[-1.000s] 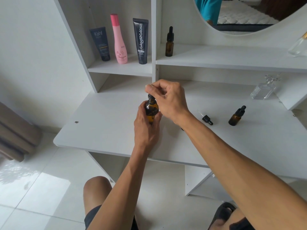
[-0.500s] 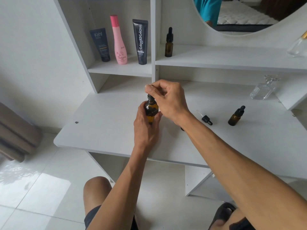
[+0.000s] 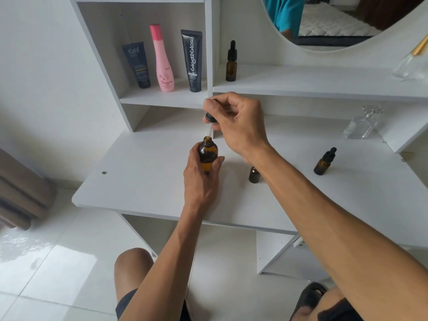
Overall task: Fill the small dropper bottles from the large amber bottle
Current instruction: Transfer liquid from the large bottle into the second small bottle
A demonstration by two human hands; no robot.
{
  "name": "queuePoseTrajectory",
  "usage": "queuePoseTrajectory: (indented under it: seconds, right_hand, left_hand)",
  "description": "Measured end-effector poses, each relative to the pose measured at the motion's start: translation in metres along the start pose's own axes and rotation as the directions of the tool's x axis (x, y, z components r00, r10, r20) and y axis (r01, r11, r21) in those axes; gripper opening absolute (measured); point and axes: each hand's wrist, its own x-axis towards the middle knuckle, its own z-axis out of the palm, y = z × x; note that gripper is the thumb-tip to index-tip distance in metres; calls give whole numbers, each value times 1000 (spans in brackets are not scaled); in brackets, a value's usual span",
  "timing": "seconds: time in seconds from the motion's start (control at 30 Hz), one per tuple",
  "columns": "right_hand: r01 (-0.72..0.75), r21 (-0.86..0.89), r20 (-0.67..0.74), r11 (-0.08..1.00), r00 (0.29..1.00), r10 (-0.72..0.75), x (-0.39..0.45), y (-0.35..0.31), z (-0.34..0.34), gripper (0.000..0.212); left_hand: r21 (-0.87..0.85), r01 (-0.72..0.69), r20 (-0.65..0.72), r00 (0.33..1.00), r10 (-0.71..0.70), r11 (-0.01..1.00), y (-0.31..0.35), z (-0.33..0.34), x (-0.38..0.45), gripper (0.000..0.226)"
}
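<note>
My left hand point(image 3: 201, 179) grips the large amber bottle point(image 3: 208, 154) upright above the white desk point(image 3: 148, 181). Its mouth is uncovered. My right hand point(image 3: 238, 121) pinches the black dropper cap point(image 3: 210, 117) just above it, and the glass pipette point(image 3: 209, 131) hangs with its tip at the bottle's mouth. A small uncapped amber bottle point(image 3: 254, 174) stands on the desk beside my right forearm. A capped small dropper bottle point(image 3: 324, 161) stands further right. Another capped dropper bottle point(image 3: 231, 61) is on the shelf.
Two dark tubes point(image 3: 137, 64) point(image 3: 193, 60) and a pink bottle point(image 3: 162, 59) stand in the left shelf compartment. A clear glass bottle point(image 3: 361, 122) sits at the back right of the desk. A round mirror point(image 3: 335, 22) hangs above. My knees are below the desk edge.
My right hand has lifted the dropper cap off the large amber bottle, drawing the pipette up to the mouth. The small uncapped bottle now shows beside my forearm.
</note>
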Motion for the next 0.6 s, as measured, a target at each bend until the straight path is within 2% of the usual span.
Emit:
queuePoseTrajectory:
  seconds: [0.47, 0.6]
  right_hand:
    - [17, 87, -83, 996, 996, -9, 3, -15, -11, 21]
    - [23, 155, -125, 988, 992, -4, 3, -26, -20, 15]
  left_hand:
    - [33, 20, 2, 1000, -20, 999, 4, 0, -1, 48]
    - [26, 15, 6, 1000, -15, 1000, -1, 1, 0, 47]
